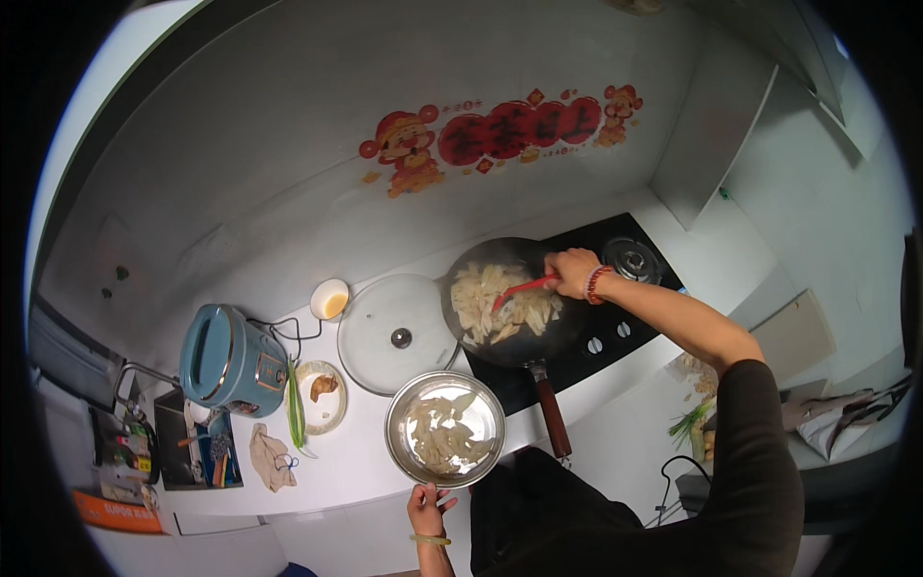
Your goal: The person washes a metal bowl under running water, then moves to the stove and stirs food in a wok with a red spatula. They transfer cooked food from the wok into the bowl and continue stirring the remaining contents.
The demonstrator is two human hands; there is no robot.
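Note:
My right hand grips the handle of a red spatula, whose head rests among pale sliced pieces of food in a dark wok. The wok sits on the black gas hob, its wooden handle pointing toward me. With my left hand I hold the near rim of a stainless steel bowl, thumb over the edge. More of the pale slices lie inside that bowl. Just behind it a glass lid lies on the white counter, close to the wok's left side.
On the left stand a blue rice cooker, a small bowl of yellowish liquid, a plate with a brown piece of food, green onions and a cloth. The sink lies farther left. A second burner is behind my right arm.

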